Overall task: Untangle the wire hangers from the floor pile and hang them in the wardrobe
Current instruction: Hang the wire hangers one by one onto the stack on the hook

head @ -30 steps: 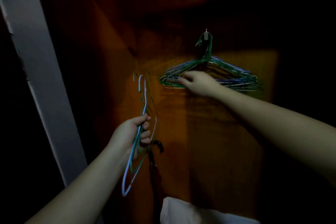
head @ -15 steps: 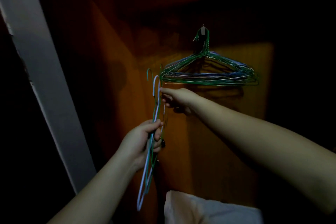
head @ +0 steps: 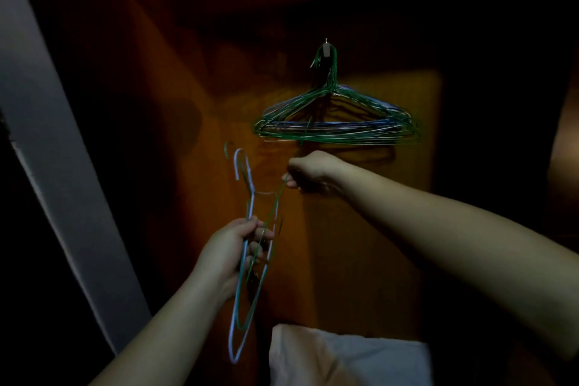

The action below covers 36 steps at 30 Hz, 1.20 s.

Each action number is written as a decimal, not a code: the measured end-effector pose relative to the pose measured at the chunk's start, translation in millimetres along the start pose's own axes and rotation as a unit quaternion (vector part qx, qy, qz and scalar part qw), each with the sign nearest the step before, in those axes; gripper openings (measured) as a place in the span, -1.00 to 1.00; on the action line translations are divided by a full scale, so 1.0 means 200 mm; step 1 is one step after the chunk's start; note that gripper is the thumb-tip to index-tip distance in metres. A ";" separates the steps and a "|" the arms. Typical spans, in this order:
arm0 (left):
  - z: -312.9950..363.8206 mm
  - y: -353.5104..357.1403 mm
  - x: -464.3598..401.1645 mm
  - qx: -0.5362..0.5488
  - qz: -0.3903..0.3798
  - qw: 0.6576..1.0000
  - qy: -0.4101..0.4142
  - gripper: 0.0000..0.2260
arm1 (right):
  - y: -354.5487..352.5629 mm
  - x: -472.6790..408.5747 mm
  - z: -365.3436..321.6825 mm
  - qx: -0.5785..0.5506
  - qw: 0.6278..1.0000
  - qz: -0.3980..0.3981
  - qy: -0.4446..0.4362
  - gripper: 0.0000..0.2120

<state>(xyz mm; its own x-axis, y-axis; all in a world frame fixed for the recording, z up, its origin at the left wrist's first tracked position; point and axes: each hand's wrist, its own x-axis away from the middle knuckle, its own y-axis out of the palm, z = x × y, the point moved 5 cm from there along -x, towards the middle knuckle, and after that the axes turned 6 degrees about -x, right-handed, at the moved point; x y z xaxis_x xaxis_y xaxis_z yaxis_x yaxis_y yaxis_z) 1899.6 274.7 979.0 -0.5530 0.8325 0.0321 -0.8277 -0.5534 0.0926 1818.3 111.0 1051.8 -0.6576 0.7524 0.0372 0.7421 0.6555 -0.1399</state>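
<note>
Several hangers [head: 247, 260] are bunched upright in the left hand [head: 233, 247], hooks uppermost, below and left of the hung stack [head: 338, 125]. That stack sits on a small hook [head: 326, 48] on the wardrobe panel [head: 360, 244]. The step in hand appears to be separation: the right hand [head: 310, 171] is closed on a green wire [head: 280, 194] which runs down into the bunch, drawing it rightward. The left hand is clamped round the remaining wires at mid-length. The next move, as judged, calls for pulling that one hanger clear without snagging its neighbours, then lifting its hook onto the small hook above (light is poor; the exact count in the bunch cannot be told). A pale cloth [head: 344, 357] lies low in view, apart from both hands.
</note>
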 end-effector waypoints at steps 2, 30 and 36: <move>-0.02 -0.03 -0.02 -0.026 0.030 0.999 -0.010 -0.85 | -0.05 0.02 0.01 0.004 1.000 0.006 -0.001 -0.67; 0.34 0.10 -0.29 0.089 0.055 0.993 0.048 -0.84 | -0.81 0.08 -0.41 0.300 0.869 0.279 -0.276 -0.66; 0.40 0.15 -0.35 0.090 0.047 0.993 0.055 -0.83 | -0.90 -0.04 -0.61 0.254 0.872 0.300 -0.291 -0.63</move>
<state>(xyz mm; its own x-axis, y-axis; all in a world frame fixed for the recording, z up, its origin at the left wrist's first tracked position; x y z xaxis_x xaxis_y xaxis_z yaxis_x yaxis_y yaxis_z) 1920.4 202.1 1059.8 -0.6418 0.7646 -0.0584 -0.7474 -0.6067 0.2707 1706.4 -5.4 1197.0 -0.2356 0.6929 -0.6815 0.9191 -0.0690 -0.3879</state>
